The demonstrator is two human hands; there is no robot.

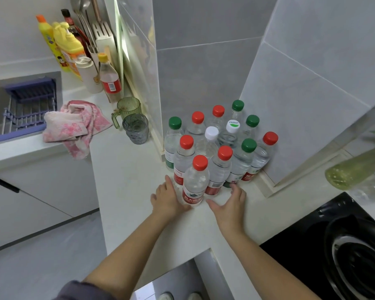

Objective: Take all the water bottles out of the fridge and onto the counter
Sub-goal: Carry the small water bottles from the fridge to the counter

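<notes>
Several clear water bottles (217, 146) with red, green and white caps stand packed together in the tiled corner of the white counter (126, 180). The nearest one is a red-capped bottle (195, 182) with a red label. My left hand (167, 199) rests against the left side of that front bottle's base, fingers straight. My right hand (230, 202) lies on the counter to the right of the group with fingers spread, its fingertips touching the bottles' bases. Neither hand grips anything. No fridge is in view.
A black gas stove (342, 245) sits at lower right, a yellow-green bottle (355, 167) beyond it. Two glass cups (134, 124), a pink towel (74, 124), cleaning bottles (67, 48) and a knife rack line the left counter by a sink with a purple rack (28, 109).
</notes>
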